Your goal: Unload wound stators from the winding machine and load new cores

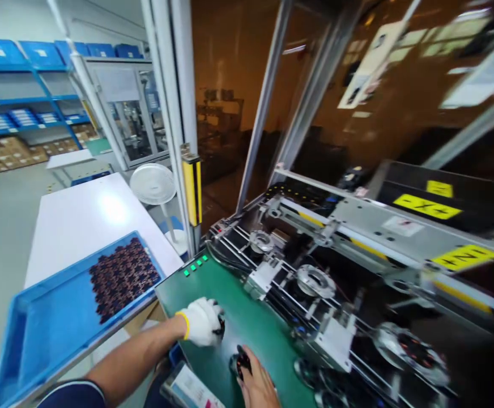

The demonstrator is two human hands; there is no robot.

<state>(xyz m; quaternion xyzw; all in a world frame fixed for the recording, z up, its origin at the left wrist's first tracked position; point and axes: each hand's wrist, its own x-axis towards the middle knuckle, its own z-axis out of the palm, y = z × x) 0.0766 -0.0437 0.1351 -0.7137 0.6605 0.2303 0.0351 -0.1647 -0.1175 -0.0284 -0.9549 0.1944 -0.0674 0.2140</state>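
Right hand (259, 381) half-curled around dark part (242, 362)

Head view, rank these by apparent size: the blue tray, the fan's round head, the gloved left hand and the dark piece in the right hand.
1. Blue tray
2. Fan's round head and gloved left hand: too alike to rank
3. Dark piece in the right hand

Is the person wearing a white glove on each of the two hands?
No, the left hand wears a white glove with a yellow cuff, while the right hand is bare.
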